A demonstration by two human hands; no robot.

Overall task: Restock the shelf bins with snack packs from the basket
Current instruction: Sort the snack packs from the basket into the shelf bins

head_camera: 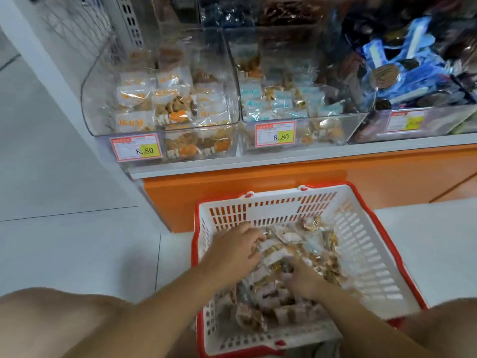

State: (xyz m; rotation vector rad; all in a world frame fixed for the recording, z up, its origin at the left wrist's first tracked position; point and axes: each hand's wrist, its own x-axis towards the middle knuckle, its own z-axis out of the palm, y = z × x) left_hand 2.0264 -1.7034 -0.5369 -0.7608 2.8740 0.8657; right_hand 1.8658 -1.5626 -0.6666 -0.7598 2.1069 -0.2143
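White floor tiles are carrying the basket [366, 244] below the shelf bins [90, 99]. Left hand [232, 250] is curling round snack packs [317, 257] towards the basket's far-left corner; right hand [302, 280] is digging in mid-basket, grip blurred, so I cannot tell. Packs are looking light, crinkly, slippery and crushable, so pinching sealed edges seems best.

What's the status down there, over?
Both in basket, left hand and right hand among snack packs; grips blurred. Clear shelf bins part full. Nothing blocking.

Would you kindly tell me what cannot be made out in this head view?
Head view:
- Right hand: motion blur hides whether it grips any snack packs.
- Left hand: fingertips buried among the packs, grip unclear.
- Third bin's price tag: too blurred to read.
- Basket: near right corner hidden behind the right forearm.
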